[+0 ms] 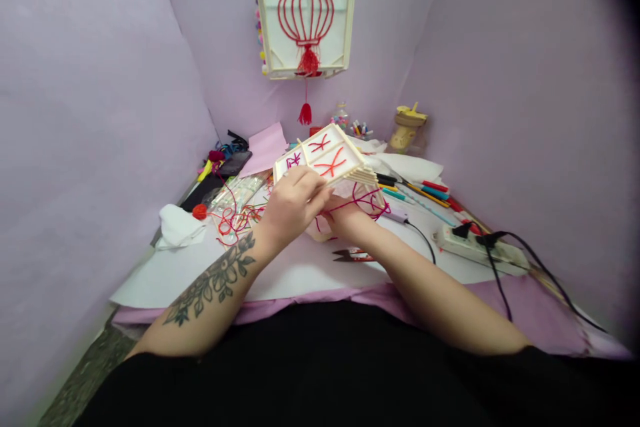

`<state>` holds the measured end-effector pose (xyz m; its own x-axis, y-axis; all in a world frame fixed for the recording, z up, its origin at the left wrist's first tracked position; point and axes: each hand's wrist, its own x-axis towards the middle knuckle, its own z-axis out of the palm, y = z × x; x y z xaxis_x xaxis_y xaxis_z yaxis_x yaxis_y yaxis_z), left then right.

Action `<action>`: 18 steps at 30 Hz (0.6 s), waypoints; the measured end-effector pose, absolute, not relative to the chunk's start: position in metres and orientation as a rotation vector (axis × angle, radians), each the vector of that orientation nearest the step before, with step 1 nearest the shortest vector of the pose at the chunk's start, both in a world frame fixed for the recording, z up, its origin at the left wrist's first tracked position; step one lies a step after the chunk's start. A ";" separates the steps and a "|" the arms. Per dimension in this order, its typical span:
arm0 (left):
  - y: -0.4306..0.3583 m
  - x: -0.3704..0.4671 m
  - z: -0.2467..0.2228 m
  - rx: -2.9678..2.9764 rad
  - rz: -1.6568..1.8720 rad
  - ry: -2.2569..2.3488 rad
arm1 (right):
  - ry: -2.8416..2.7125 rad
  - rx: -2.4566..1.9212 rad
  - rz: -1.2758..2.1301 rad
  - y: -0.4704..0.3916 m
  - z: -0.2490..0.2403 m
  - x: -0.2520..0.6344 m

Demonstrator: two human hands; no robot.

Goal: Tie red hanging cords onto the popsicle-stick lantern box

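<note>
Stick box (326,155) at twelve o'clock, held over the bench (290,283). Left hand (295,199) clamps its seven o'clock edge; right hand (344,217) is beneath, grip hidden. Yarn strokes (331,165) decorate its upper face; loose purple yarn (386,209) at four o'clock suggests unfinished work.
</note>
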<state>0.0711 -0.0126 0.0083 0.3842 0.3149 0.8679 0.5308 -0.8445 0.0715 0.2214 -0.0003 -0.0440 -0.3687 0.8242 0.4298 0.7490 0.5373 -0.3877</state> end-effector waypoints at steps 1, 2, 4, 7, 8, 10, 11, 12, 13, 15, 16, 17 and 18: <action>-0.008 0.071 0.009 -2.427 -1.439 -0.788 | -2.249 -1.243 0.179 -0.007 -0.043 0.227; -0.004 0.070 0.009 -2.429 -1.432 -0.814 | -2.281 -1.219 0.187 -0.016 -0.041 0.234; 0.000 0.069 0.010 -2.436 -1.427 -0.847 | -2.230 -1.203 0.168 -0.038 -0.039 0.250; 0.000 0.065 0.007 -2.416 -1.477 -0.883 | -1.989 -1.254 0.144 -0.066 -0.046 0.274; 0.000 0.063 0.006 -2.400 -1.506 -0.900 | -1.900 -1.313 0.200 -0.072 -0.053 0.280; -0.003 0.060 0.003 -2.364 -1.560 -0.935 | -1.715 -1.456 0.404 -0.075 -0.068 0.289; -0.004 0.058 0.001 -2.346 -1.583 -0.946 | -1.627 -1.509 0.527 -0.074 -0.076 0.291; -0.005 0.057 0.000 -2.324 -1.606 -0.948 | -1.551 -1.526 0.646 -0.072 -0.082 0.290; -0.006 0.056 -0.001 -2.296 -1.630 -0.943 | -1.501 -1.501 0.755 -0.069 -0.087 0.289; -0.008 0.055 -0.002 -2.225 -1.688 -0.922 | -1.471 -1.375 0.903 -0.063 -0.089 0.283; -0.009 0.055 -0.003 -2.184 -1.717 -0.917 | -1.474 -1.309 0.936 -0.060 -0.086 0.280; -0.009 0.056 -0.004 -2.144 -1.744 -0.918 | -1.479 -1.261 0.942 -0.057 -0.083 0.277; -0.009 0.056 -0.006 -2.108 -1.767 -0.924 | -1.484 -1.241 0.930 -0.054 -0.079 0.275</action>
